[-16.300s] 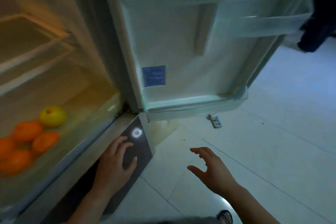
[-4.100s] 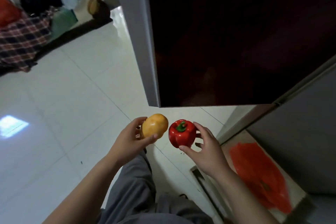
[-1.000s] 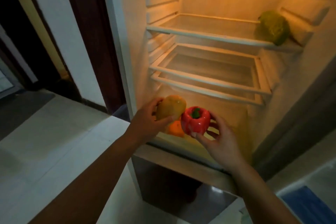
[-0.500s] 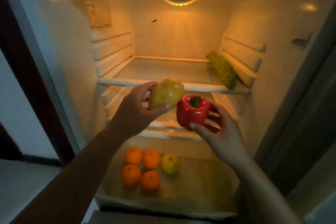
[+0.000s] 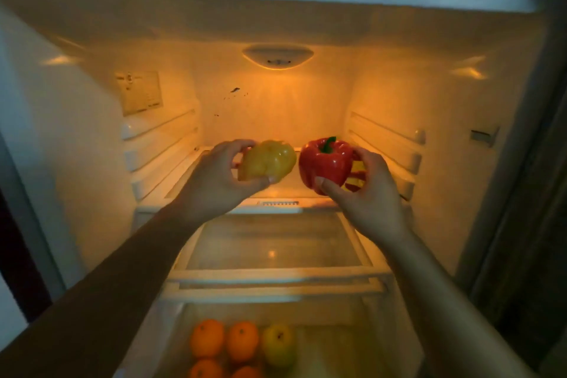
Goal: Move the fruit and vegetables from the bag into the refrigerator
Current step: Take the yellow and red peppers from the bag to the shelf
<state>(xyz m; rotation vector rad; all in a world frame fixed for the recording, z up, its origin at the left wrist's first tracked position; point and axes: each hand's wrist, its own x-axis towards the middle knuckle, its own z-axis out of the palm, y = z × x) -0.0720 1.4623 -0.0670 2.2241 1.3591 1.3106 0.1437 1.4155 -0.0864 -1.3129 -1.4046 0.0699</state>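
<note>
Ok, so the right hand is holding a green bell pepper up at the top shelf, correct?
Not green. The head view shows the right hand holding a red bell pepper up at the top shelf.

Both arms reach forward and up, side by side. The left arm (image 5: 116, 285) comes in from the bottom left, long and straight. The left hand (image 5: 214, 184) curls round a yellow fruit (image 5: 270, 159), with the thumb under it and the fingers over the top. The right arm (image 5: 445, 301) comes in from the bottom right. The right hand (image 5: 371, 196) holds a red pepper (image 5: 325, 163), thumb at the front, fingers behind it. The two hands are near each other but do not touch.
</note>
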